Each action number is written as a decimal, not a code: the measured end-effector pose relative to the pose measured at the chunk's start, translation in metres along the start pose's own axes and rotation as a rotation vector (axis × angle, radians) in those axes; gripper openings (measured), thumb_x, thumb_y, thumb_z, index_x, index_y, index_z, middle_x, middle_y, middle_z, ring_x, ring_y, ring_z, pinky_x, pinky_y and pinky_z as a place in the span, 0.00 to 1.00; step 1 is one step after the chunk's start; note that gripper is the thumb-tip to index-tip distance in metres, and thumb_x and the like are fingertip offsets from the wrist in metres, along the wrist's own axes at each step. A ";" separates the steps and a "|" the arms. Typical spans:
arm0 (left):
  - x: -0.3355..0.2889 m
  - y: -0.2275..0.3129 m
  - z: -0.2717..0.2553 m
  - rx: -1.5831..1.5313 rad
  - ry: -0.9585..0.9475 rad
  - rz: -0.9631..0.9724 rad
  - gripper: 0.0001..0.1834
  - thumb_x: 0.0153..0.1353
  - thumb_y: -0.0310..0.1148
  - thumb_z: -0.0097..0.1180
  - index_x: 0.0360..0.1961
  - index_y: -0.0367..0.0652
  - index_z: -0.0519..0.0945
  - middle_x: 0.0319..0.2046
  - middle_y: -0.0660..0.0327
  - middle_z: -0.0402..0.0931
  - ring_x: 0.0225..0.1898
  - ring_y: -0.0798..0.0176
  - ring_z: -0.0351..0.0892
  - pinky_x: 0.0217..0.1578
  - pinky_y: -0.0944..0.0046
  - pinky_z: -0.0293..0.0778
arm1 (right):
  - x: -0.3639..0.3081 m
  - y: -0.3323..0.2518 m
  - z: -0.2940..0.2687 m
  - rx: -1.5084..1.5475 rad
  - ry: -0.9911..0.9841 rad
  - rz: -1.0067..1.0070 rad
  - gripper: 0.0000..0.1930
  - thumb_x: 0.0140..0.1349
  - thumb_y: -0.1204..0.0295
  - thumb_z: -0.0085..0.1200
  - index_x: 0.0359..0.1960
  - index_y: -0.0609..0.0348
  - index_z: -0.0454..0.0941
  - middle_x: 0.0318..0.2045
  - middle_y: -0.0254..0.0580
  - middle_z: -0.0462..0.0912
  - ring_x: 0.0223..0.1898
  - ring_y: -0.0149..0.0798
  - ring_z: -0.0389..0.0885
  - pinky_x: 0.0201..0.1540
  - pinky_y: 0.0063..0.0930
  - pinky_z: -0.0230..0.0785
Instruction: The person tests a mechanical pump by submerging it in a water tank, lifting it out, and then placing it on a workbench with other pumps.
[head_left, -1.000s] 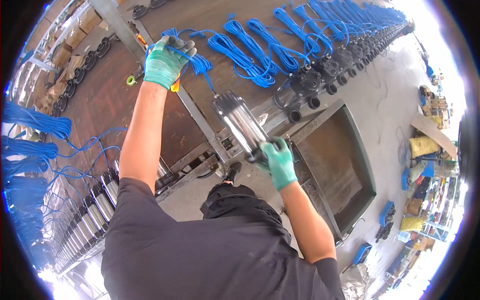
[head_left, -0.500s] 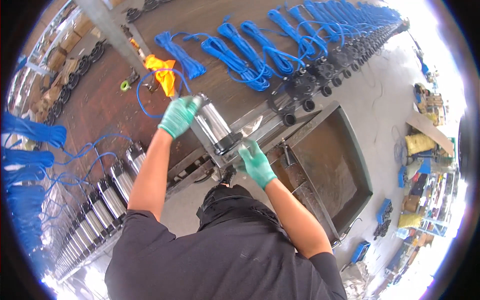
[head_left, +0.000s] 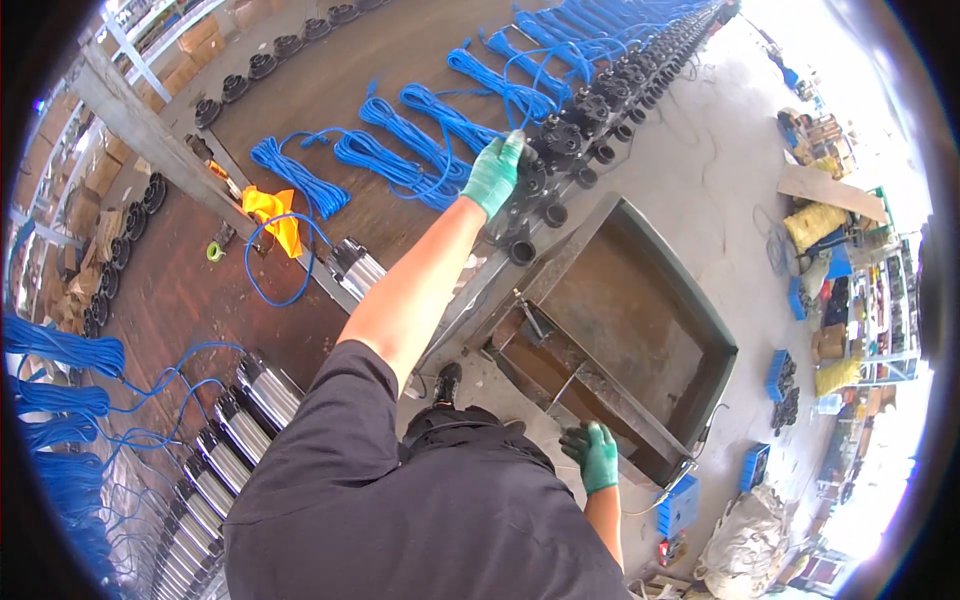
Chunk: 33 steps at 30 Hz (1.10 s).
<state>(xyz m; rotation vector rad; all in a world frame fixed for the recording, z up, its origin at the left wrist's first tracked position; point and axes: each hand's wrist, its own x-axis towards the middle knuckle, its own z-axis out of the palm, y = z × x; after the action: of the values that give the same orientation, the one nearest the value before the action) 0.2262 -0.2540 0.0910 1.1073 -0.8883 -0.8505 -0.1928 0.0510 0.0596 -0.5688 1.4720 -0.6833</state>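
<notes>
My left hand (head_left: 494,178), in a green glove, reaches across the bench to the row of black round fittings. Its fingers are closed around the near side of a black fitting (head_left: 534,178); the fingertips are partly hidden. My right hand (head_left: 598,460), gloved in green with darkened fingers, hangs low beside the metal tank (head_left: 722,345). Those fingers are loosely apart, with nothing visible in them. A shiny metal cylinder (head_left: 357,268) with a black end lies on the bench edge, partly covered by my left forearm. A blue cable (head_left: 248,275) loops away from it.
Coiled blue cables (head_left: 395,150) lie along the bench behind the fittings. An orange cloth (head_left: 275,215) hangs by a metal post (head_left: 150,120). More metal cylinders (head_left: 240,425) line the lower left. Blue bins (head_left: 678,505) stand on the floor at right.
My left hand has left the metal cylinder and moved right to the black fittings. My right hand has dropped from the cylinder's lower end to beside the tank. The view has shifted.
</notes>
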 end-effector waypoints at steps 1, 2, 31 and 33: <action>-0.013 0.012 0.013 -0.014 0.101 -0.017 0.24 0.76 0.49 0.47 0.32 0.39 0.80 0.25 0.66 0.77 0.31 0.69 0.71 0.39 0.63 0.69 | -0.006 0.012 -0.012 0.060 0.048 0.015 0.17 0.74 0.63 0.47 0.53 0.66 0.71 0.43 0.57 0.83 0.38 0.51 0.87 0.40 0.41 0.83; -0.027 0.014 0.017 -0.037 0.099 -0.046 0.24 0.76 0.49 0.47 0.32 0.39 0.79 0.24 0.66 0.75 0.30 0.69 0.70 0.36 0.62 0.68 | -0.010 0.024 -0.023 0.100 0.084 0.036 0.18 0.73 0.62 0.47 0.53 0.65 0.70 0.43 0.58 0.82 0.38 0.53 0.86 0.39 0.43 0.83; -0.332 -0.102 0.075 0.353 -0.208 -0.556 0.21 0.73 0.52 0.52 0.40 0.45 0.83 0.29 0.67 0.78 0.28 0.70 0.73 0.31 0.66 0.71 | -0.014 -0.031 -0.119 -0.934 0.334 -0.552 0.18 0.59 0.73 0.57 0.52 0.61 0.81 0.40 0.54 0.84 0.40 0.47 0.84 0.47 0.37 0.76; -0.335 -0.115 0.079 0.448 -0.247 -0.575 0.21 0.73 0.52 0.51 0.41 0.45 0.84 0.27 0.67 0.77 0.26 0.71 0.72 0.29 0.66 0.71 | -0.011 -0.041 -0.116 -0.954 0.356 -0.507 0.17 0.57 0.70 0.59 0.49 0.58 0.82 0.39 0.56 0.83 0.42 0.55 0.83 0.49 0.41 0.76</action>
<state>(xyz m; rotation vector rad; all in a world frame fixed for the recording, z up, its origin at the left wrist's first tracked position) 0.0054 -0.0071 -0.0585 1.7210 -1.0090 -1.3199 -0.3110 0.0374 0.0928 -1.6586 1.9886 -0.4334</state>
